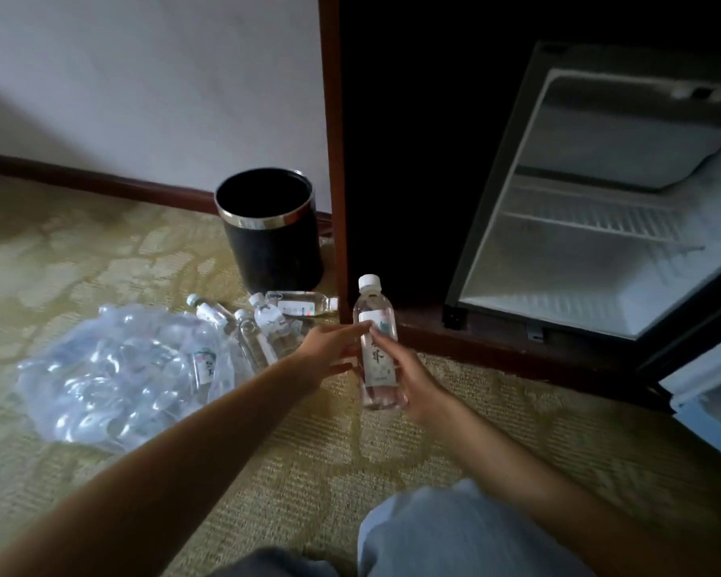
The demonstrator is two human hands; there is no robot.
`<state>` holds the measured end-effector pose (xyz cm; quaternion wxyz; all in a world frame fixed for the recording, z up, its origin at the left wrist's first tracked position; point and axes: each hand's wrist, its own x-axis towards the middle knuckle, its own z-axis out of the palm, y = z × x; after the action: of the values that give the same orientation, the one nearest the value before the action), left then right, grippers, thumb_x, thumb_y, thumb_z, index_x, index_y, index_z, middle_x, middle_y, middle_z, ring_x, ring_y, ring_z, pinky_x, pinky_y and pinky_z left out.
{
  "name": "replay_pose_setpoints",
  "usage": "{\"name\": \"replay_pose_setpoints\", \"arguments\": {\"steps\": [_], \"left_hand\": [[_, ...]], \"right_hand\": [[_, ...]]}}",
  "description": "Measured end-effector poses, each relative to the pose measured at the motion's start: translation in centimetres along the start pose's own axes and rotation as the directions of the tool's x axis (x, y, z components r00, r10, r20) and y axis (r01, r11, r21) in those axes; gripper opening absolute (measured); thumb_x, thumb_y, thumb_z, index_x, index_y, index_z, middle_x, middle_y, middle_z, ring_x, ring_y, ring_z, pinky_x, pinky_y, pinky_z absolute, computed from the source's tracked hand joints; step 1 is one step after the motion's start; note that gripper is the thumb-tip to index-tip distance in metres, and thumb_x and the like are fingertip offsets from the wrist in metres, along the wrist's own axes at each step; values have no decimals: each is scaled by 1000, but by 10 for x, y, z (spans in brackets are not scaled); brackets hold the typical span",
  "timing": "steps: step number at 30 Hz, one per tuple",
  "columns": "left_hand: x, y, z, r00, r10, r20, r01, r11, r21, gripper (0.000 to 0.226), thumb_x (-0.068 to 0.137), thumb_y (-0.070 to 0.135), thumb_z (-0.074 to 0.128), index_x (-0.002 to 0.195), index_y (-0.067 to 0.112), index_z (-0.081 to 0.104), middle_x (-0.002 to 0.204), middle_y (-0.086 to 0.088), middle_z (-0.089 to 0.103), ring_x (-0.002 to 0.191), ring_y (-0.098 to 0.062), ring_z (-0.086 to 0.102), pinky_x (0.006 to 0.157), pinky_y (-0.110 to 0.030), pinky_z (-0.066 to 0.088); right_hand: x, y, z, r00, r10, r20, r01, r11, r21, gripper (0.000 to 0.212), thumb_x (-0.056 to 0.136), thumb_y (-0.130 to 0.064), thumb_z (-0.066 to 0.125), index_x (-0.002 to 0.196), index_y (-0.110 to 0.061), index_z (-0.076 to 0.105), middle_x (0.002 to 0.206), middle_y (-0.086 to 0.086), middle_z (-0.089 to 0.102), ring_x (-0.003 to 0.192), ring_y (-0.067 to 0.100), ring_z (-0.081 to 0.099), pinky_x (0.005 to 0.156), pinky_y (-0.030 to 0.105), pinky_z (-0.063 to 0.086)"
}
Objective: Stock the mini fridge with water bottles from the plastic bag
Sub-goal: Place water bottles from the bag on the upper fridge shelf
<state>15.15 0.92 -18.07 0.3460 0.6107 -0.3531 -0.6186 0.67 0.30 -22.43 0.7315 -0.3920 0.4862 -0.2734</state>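
Observation:
A clear water bottle (377, 356) with a white cap and a white label stands upright in the air over the carpet, in front of the cabinet. My right hand (413, 381) grips its lower half from the right, with the forefinger across the label. From the left, my left hand (329, 347) reaches in with fairly straight fingers that touch the bottle's side. The mini fridge (579, 285) at the right stands open, its white inside and wire shelf bare. A crumpled clear plastic bag (113, 376) lies on the carpet at the left, with several bottles (263, 326) spilling from its mouth.
A black waste bin (267, 235) with a metal rim stands by the wall behind the bottles. The dark wooden cabinet (334, 160) frames the fridge, and the fridge door (708, 393) hangs open at the far right. My knees (454, 535) are at the bottom.

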Motion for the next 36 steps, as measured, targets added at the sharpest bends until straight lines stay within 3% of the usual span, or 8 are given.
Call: {"name": "replay_pose_setpoints", "arguments": {"steps": [9,14,17,20,24,28,31,36], "left_hand": [[-23,66,125,986,50,158,-44,998,-40,28,84,34,68,89,7,63,71,-5,55,61,-17,54,59,-28,48],[-27,84,212,959,78,274,-91,995,34,37,82,37,70,98,4,67,87,-11,61,82,-25,59,78,-37,49],[-27,88,255,925,56,376,-107,988,116,42,82,41,69,101,4,67,87,-9,67,75,-20,62,74,-32,48],[-23,88,288,885,18,465,-114,978,178,52,82,42,68,114,1,64,110,-14,68,97,-24,64,86,-33,50],[-14,96,311,816,-3,578,-124,976,181,52,83,33,70,120,-1,59,113,-15,67,96,-24,64,92,-35,49],[6,97,295,838,58,542,-110,992,64,37,82,31,71,104,2,65,83,-5,71,70,-14,67,64,-25,56],[26,93,269,887,111,448,-146,988,44,43,80,36,72,107,3,66,94,-13,70,87,-26,67,85,-42,56],[65,98,228,926,251,281,-232,968,-100,32,81,25,72,103,3,68,83,-8,74,73,-17,71,63,-27,57]], "right_hand": [[-97,-63,-89,977,-119,-179,135,988,78,75,44,-60,84,101,-13,69,89,8,70,83,24,65,79,39,50],[-145,-73,-152,941,-167,-295,204,974,100,73,40,-58,88,96,-14,71,80,10,73,70,25,70,62,38,55],[-167,-69,-185,902,-164,-399,216,972,91,62,44,-51,84,94,-17,70,81,9,74,75,26,72,64,40,57],[-189,-65,-219,872,-164,-461,193,981,17,72,40,-55,82,102,-21,68,94,10,74,88,28,71,77,45,58],[-196,-61,-248,860,-231,-456,266,964,12,71,48,-44,84,112,-20,64,93,10,74,84,25,72,70,37,57],[-167,-74,-240,871,-266,-412,295,956,5,51,69,-31,79,117,-21,62,99,9,73,93,26,70,82,40,55],[-134,-86,-227,904,-249,-349,248,968,-48,37,79,-25,75,114,-24,61,97,7,74,91,24,71,73,34,57],[-73,-112,-216,925,-214,-314,173,973,-153,51,73,-30,81,115,-20,53,100,-1,73,88,12,72,74,27,56]]}}
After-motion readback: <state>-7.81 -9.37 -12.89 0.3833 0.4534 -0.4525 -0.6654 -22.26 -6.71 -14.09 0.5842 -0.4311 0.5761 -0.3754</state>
